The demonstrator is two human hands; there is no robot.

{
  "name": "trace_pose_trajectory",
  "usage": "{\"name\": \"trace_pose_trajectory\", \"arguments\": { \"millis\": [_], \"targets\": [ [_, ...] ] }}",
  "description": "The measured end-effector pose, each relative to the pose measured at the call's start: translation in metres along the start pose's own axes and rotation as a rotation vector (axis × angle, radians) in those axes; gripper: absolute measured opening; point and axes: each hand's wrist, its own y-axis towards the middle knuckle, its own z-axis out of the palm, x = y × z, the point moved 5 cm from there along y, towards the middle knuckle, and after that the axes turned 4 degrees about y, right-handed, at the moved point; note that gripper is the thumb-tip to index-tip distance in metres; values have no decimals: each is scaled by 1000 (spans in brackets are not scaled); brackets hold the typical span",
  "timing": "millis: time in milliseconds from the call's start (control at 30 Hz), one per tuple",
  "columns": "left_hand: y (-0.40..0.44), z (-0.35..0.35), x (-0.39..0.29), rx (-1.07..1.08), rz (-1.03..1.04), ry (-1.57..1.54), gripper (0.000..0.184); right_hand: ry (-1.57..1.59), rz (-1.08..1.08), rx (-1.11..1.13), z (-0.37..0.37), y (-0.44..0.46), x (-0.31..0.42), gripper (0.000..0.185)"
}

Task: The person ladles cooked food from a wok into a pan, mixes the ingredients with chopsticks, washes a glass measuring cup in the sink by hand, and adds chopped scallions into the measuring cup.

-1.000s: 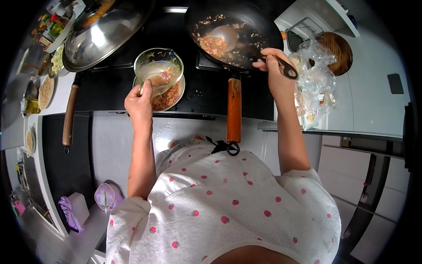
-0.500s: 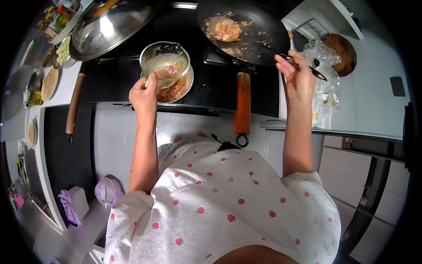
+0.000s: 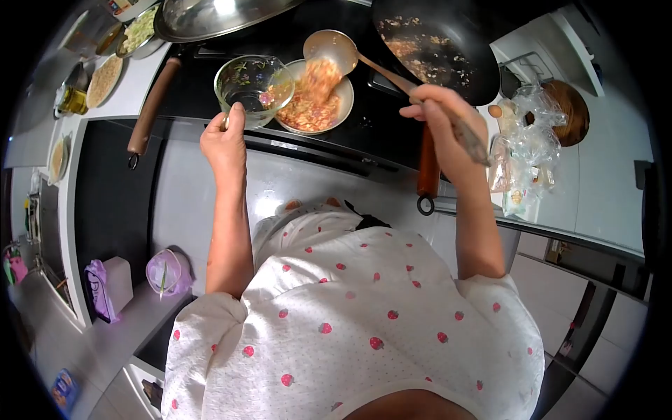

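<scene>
My left hand is closed on the handle of a clear glass measuring cup, which has some bits of food inside near its right side. Right of the cup, a pale bowl holds reddish chopped food. Over that bowl a metal ladle is tipped, and food drops from it. The ladle's handle is in my right hand, fingers wrapped round it. Behind that hand, the dark wok has scattered food bits on its inner surface.
A metal lid and a brown pan handle are at the upper left. Side dishes, an oil container and a plate of minced food lie further left. Plastic bags and a round wooden board are on the right counter.
The ladle has moved left from the wok to above the bowl, and food now falls from it. The glass cup has shifted left off the bowl. The whole view has also shifted.
</scene>
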Motion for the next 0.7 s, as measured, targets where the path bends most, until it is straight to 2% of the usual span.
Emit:
{"name": "trace_pose_trajectory", "arguments": {
  "millis": [67,200,267,333,433,533,667,700],
  "targets": [
    [-1,-6,-4,-6,20,45,28,-175,-139,45,9,1,18,14],
    [-2,-7,-5,2,10,8,29,-78,-100,-69,4,-1,12,15],
    [-2,-3,-5,48,-7,32,30,311,174,-323,-12,0,-5,16],
    [0,1,-3,53,11,23,30,434,262,-480,-40,-1,-13,19],
    [-2,12,-11,49,15,-25,32,591,259,-711,-80,-6,-34,19],
    [-5,21,-17,47,7,-66,34,508,215,-837,-116,-2,-71,18],
    [-5,31,-12,72,30,-51,34,80,250,-851,-143,13,-117,16],
    [-6,34,-13,89,39,-56,30,22,179,-817,-147,18,-126,17]
  ]
}}
